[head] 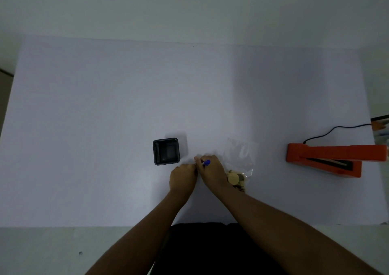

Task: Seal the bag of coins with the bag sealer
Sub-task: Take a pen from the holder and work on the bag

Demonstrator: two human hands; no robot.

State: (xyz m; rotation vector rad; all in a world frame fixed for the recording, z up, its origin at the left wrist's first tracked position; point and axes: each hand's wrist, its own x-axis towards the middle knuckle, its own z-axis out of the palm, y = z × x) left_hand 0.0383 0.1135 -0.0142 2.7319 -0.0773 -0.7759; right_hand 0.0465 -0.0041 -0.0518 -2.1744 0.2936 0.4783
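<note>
A clear plastic bag (pixel 241 155) lies on the white table, with tan and dark coins (pixel 236 179) bunched at its near end. My right hand (pixel 211 170) rests just left of the bag with its fingers curled around a small blue-tipped object (pixel 207 162). My left hand (pixel 183 177) is closed and touches the right hand's fingertips. The orange bag sealer (pixel 328 159) sits far to the right with its lid raised.
A black square tray (pixel 166 151) stands just left of my hands. The sealer's black cord (pixel 328 132) runs off the table's right edge. The near table edge (pixel 105 226) is close to my body.
</note>
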